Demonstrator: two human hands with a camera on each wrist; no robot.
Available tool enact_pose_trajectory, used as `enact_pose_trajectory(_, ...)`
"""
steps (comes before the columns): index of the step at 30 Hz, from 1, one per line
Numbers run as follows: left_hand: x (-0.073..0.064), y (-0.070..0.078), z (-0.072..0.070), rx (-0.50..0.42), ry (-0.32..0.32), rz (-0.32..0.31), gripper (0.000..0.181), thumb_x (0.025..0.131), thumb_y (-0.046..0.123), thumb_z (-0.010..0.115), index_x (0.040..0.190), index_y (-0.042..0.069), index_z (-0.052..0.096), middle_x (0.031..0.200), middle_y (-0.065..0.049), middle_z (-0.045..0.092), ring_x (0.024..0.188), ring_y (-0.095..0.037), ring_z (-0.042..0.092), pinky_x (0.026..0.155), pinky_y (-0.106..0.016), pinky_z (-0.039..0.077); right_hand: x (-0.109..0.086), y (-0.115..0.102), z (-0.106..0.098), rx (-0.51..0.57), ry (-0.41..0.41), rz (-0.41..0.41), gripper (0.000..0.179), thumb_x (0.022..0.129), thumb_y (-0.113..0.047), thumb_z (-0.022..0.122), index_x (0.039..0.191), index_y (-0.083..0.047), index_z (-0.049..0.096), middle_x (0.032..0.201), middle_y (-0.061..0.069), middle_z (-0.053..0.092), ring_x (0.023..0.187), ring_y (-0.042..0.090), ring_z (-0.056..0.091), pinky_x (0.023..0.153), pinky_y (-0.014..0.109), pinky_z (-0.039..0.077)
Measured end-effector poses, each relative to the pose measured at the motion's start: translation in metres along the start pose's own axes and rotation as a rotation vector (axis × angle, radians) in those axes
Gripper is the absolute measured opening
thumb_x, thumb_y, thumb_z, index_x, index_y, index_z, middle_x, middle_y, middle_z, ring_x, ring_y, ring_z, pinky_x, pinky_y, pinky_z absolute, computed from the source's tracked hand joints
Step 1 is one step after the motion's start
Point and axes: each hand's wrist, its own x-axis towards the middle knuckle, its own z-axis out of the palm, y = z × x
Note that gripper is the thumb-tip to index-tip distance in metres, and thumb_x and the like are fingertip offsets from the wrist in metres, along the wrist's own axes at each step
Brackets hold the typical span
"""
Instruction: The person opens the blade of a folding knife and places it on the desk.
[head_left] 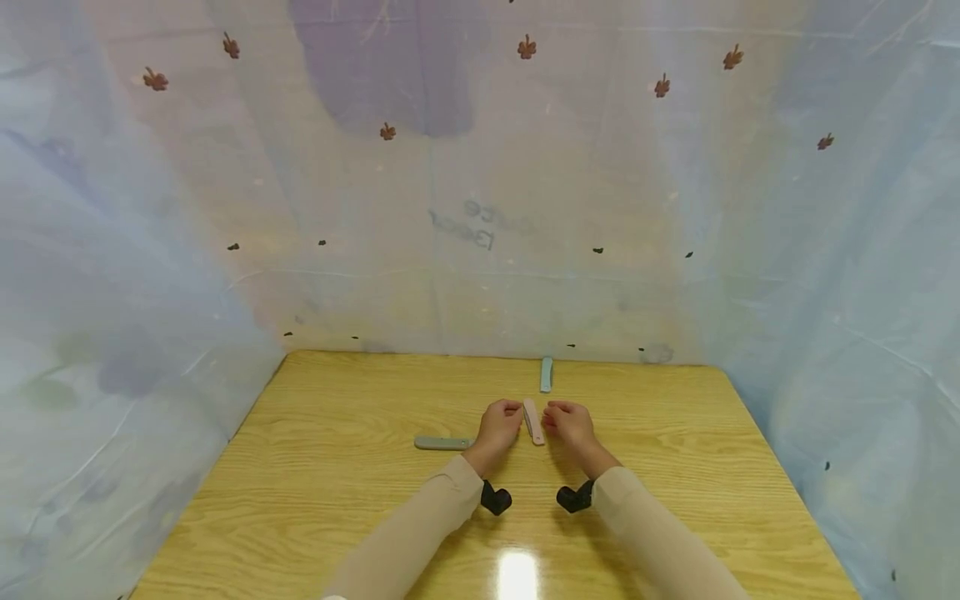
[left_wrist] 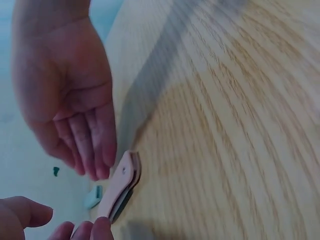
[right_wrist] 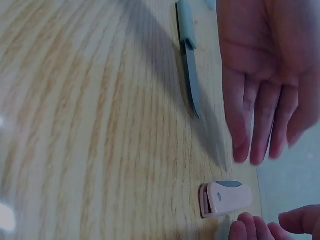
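Note:
A pink folding knife, its blade apparently folded, lies between my two hands. To its left is my left hand, fingertips close to its far end; whether they touch it I cannot tell. On the other side, my right hand hovers with loosely bent fingers. The right wrist view shows the left hand with extended fingers, and the pink knife below it. In the left wrist view, the right hand holds nothing. A grey-green knife lies left of the left hand, its blade unfolded.
A light blue folding knife lies near the back edge of the wooden table. Behind and at both sides hang patterned pale curtains. Black wrist mounts sit at both cuffs. Glare marks the table's front.

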Motion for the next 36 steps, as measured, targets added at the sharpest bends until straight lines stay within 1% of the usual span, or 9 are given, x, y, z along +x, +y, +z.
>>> enact_pose_trajectory(2,0.002,-0.001,0.005,0.02,0.008,-0.006,0.021,0.092,0.016,0.057,0.104,0.001,0.064,0.092,-0.005,0.063,0.084,-0.016,0.059,0.073,-0.031,0.05,0.002,0.0,0.002,0.0,0.0,0.004,0.032,0.096,-0.004,0.045,0.121,0.016,0.051,0.112,0.032,0.057,0.1,0.039,0.059,0.084,0.042,0.051)
enact_pose_trajectory(5,0.003,-0.002,0.01,0.048,0.018,0.0,0.019,0.088,0.011,0.058,0.1,-0.002,0.065,0.091,-0.007,0.064,0.084,-0.018,0.058,0.073,-0.032,0.05,0.003,0.001,0.004,0.002,-0.011,0.009,0.031,0.096,-0.002,0.044,0.12,0.018,0.05,0.111,0.033,0.056,0.099,0.038,0.059,0.084,0.041,0.051)
enact_pose_trajectory(9,0.006,-0.006,0.016,0.064,0.048,-0.006,0.018,0.085,0.009,0.06,0.098,-0.003,0.066,0.09,-0.008,0.065,0.085,-0.019,0.06,0.074,-0.033,0.051,0.004,0.001,0.006,-0.035,-0.017,0.015,0.031,0.097,-0.002,0.043,0.119,0.018,0.051,0.11,0.031,0.058,0.099,0.036,0.06,0.082,0.039,0.052)
enact_pose_trajectory(14,0.008,-0.008,0.019,0.039,0.085,-0.035,0.018,0.083,0.009,0.061,0.097,-0.002,0.067,0.09,-0.009,0.066,0.086,-0.02,0.06,0.074,-0.033,0.051,0.004,-0.001,0.007,-0.051,-0.026,0.022,0.031,0.098,-0.004,0.042,0.119,0.018,0.051,0.11,0.03,0.058,0.101,0.037,0.059,0.084,0.04,0.051)
enact_pose_trajectory(16,0.008,-0.008,0.02,0.023,0.081,-0.052,0.019,0.083,0.009,0.061,0.098,-0.002,0.067,0.091,-0.009,0.066,0.086,-0.021,0.06,0.074,-0.033,0.051,0.004,-0.001,0.006,-0.046,-0.036,0.028,0.032,0.098,-0.004,0.042,0.119,0.018,0.05,0.111,0.031,0.057,0.102,0.038,0.058,0.085,0.041,0.05)
enact_pose_trajectory(23,0.004,-0.007,0.02,-0.001,0.069,-0.064,0.022,0.085,0.007,0.06,0.103,-0.004,0.065,0.096,-0.012,0.065,0.09,-0.023,0.061,0.075,-0.034,0.052,0.004,0.002,0.003,0.036,-0.085,0.08,0.034,0.099,-0.007,0.042,0.122,0.018,0.048,0.116,0.032,0.054,0.106,0.038,0.056,0.088,0.041,0.049)
enact_pose_trajectory(26,0.002,-0.005,0.02,-0.009,0.065,-0.07,0.022,0.087,0.008,0.059,0.104,-0.005,0.064,0.097,-0.013,0.065,0.091,-0.024,0.061,0.075,-0.034,0.052,0.003,0.002,0.003,0.064,-0.098,0.098,0.035,0.099,-0.008,0.042,0.123,0.017,0.048,0.114,0.03,0.056,0.101,0.034,0.059,0.086,0.039,0.05)
enact_pose_trajectory(32,-0.001,-0.005,0.021,-0.051,0.054,-0.07,0.022,0.086,0.006,0.061,0.103,-0.009,0.063,0.092,-0.014,0.065,0.083,-0.021,0.061,0.068,-0.029,0.053,-0.001,0.003,0.006,0.097,-0.163,0.13,0.035,0.098,-0.006,0.044,0.124,0.017,0.047,0.104,0.021,0.061,0.085,0.018,0.063,0.083,0.035,0.051)
enact_pose_trajectory(36,-0.002,-0.005,0.022,-0.052,0.064,-0.052,0.022,0.084,0.003,0.062,0.102,-0.01,0.063,0.089,-0.014,0.066,0.081,-0.02,0.062,0.066,-0.028,0.053,-0.003,0.005,0.006,0.094,-0.186,0.104,0.032,0.098,-0.003,0.042,0.122,0.018,0.047,0.104,0.022,0.062,0.083,0.015,0.063,0.084,0.035,0.051)
